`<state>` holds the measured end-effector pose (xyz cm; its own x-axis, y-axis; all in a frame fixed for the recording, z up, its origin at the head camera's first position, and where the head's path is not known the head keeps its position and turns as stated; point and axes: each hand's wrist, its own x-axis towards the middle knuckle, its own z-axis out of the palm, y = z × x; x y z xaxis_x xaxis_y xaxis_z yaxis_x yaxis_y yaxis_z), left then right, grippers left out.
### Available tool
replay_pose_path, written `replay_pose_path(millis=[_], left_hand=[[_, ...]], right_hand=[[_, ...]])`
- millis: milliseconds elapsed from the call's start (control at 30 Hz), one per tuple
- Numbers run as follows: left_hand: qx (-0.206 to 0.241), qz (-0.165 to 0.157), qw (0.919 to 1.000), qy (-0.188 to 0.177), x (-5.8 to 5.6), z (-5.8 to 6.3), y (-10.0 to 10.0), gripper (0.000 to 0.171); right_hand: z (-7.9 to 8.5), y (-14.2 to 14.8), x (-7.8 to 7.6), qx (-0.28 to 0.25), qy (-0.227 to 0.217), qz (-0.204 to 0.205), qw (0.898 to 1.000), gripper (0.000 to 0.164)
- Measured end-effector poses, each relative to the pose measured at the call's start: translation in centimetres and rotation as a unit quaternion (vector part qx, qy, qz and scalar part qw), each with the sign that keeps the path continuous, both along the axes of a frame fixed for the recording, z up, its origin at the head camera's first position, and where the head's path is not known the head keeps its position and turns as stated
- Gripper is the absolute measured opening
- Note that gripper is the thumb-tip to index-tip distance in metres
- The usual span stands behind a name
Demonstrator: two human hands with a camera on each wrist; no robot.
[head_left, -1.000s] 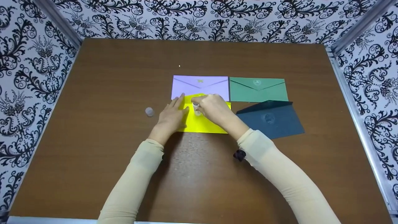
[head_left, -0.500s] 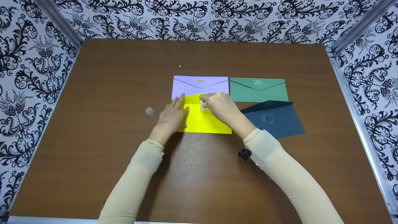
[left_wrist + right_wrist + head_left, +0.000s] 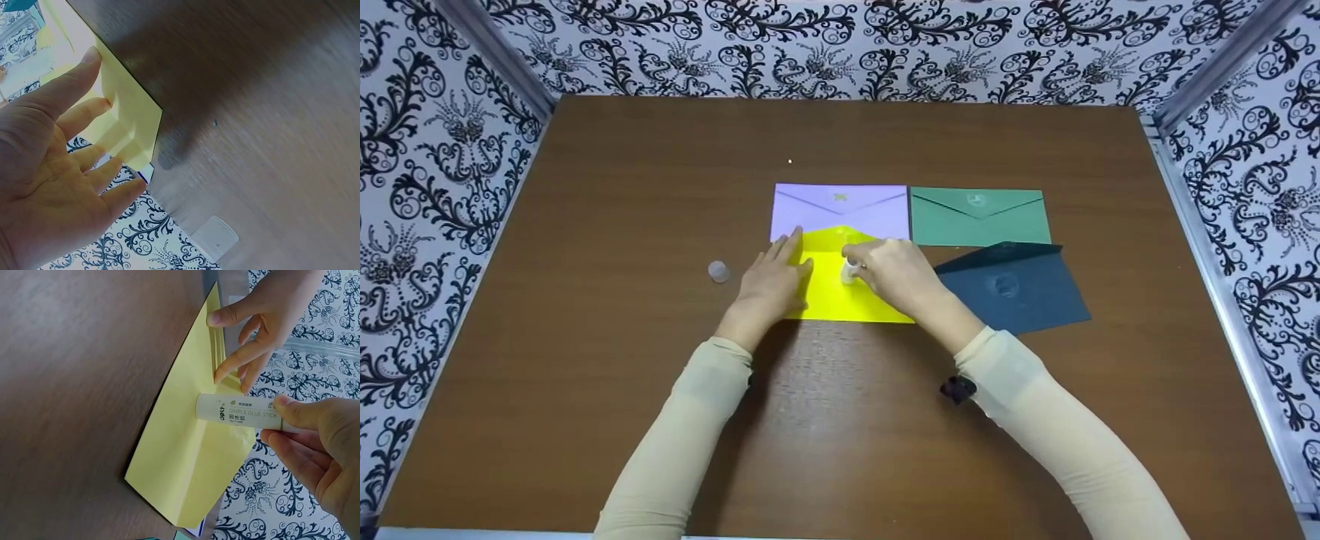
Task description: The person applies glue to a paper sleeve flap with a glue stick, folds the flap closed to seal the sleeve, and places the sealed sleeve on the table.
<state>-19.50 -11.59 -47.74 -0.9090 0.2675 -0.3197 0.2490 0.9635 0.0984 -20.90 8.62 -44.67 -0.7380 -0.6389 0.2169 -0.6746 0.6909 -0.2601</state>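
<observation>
A yellow envelope (image 3: 840,300) lies with its flap raised toward the far side. My left hand (image 3: 770,279) rests on its left part with the fingers spread and fairly straight. In the left wrist view the thumb and fingers of the left hand (image 3: 62,152) touch the yellow paper. Between thumb and fingers, my right hand (image 3: 901,276) pinches a white glue stick (image 3: 239,410) by its end. The other end of the stick meets the envelope (image 3: 169,439) near the fold of the flap.
A lilac envelope (image 3: 840,212) and a green envelope (image 3: 979,214) lie closed behind. To the right is a dark blue envelope (image 3: 1012,289), its flap partly lifted. A translucent cap (image 3: 718,271) stands left of the left hand on the brown table (image 3: 660,187).
My right hand has shifted slightly right with the glue stick, going up the envelope, then back toward me. My left hand has stayed in place on the yellow envelope.
</observation>
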Motion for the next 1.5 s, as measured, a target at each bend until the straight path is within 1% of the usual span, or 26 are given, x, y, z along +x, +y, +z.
replay_pose_path(millis=[67,167,233,333,467,600,733,867,933,967,1067,1133,1200,1233,1300,1333,1367,1433,1467,1500], left_hand=[[-0.001,-0.001,1.0000,0.001,0.0,0.0,0.0,0.070],[-0.005,-0.002,1.0000,-0.002,0.1,0.1,0.0,0.070],[-0.006,-0.005,1.0000,0.000,0.2,0.2,0.0,0.069],[-0.008,-0.010,0.9999,0.003,0.2,0.3,0.0,0.068],[-0.009,-0.012,0.9998,0.011,0.3,0.3,0.0,0.068],[-0.010,-0.013,0.9997,0.018,0.3,0.2,-0.1,0.068],[-0.009,-0.013,0.9997,0.020,0.4,0.1,-0.1,0.068],[-0.010,-0.016,0.9995,0.024,0.4,0.0,-0.1,0.068],[-0.010,-0.016,0.9995,0.025,0.3,0.0,-0.1,0.068],[-0.010,-0.014,0.9996,0.024,0.2,0.1,-0.1,0.068],[-0.004,-0.004,0.9998,0.018,0.0,0.2,-0.1,0.075],[0.003,0.003,0.9999,0.015,-0.1,0.2,-0.1,0.079],[0.009,0.007,0.9998,0.015,-0.2,0.2,0.0,0.083],[0.011,0.008,0.9998,0.017,-0.2,0.2,0.0,0.085],[0.013,0.008,0.9997,0.021,-0.3,0.1,0.1,0.085],[0.013,0.008,0.9997,0.022,-0.3,0.0,0.1,0.087],[0.012,0.008,0.9996,0.022,-0.3,0.0,0.1,0.090],[0.008,0.006,0.9997,0.022,-0.3,0.1,0.1,0.097],[0.007,0.005,0.9997,0.021,-0.3,0.1,0.1,0.100],[0.005,0.004,0.9998,0.020,-0.3,0.1,0.1,0.102]], right_hand=[[0.0,0.2,0.1,-0.021,-0.003,-0.005,1.000,0.022],[0.0,0.7,0.3,-0.077,-0.019,-0.030,0.996,0.024],[0.0,1.2,0.3,-0.126,-0.036,-0.054,0.990,0.026],[0.1,2.1,0.4,-0.200,-0.054,-0.083,0.975,0.029],[0.4,3.4,0.5,-0.285,-0.072,-0.105,0.950,0.027],[0.6,4.6,0.7,-0.351,-0.098,-0.123,0.923,0.027],[0.7,5.7,0.9,-0.416,-0.134,-0.128,0.890,0.028],[0.8,6.7,1.0,-0.474,-0.170,-0.132,0.854,0.029],[0.9,7.2,1.1,-0.506,-0.193,-0.135,0.830,0.030],[0.9,7.4,1.1,-0.523,-0.205,-0.138,0.816,0.031],[1.0,7.9,1.2,-0.575,-0.251,-0.145,0.765,0.035],[1.0,8.2,1.3,-0.609,-0.284,-0.146,0.726,0.040],[1.0,8.5,1.5,-0.647,-0.322,-0.141,0.677,0.043],[1.0,8.7,1.5,-0.660,-0.338,-0.141,0.655,0.046],[1.0,9.0,1.6,-0.688,-0.370,-0.140,0.609,0.048],[0.9,9.1,1.7,-0.698,-0.384,-0.140,0.588,0.051],[0.9,9.2,1.7,-0.708,-0.394,-0.141,0.569,0.052],[0.8,9.4,1.8,-0.722,-0.408,-0.144,0.540,0.056],[0.7,9.5,1.8,-0.730,-0.414,-0.144,0.524,0.053],[0.6,9.6,1.8,-0.737,-0.418,-0.144,0.511,0.053]])
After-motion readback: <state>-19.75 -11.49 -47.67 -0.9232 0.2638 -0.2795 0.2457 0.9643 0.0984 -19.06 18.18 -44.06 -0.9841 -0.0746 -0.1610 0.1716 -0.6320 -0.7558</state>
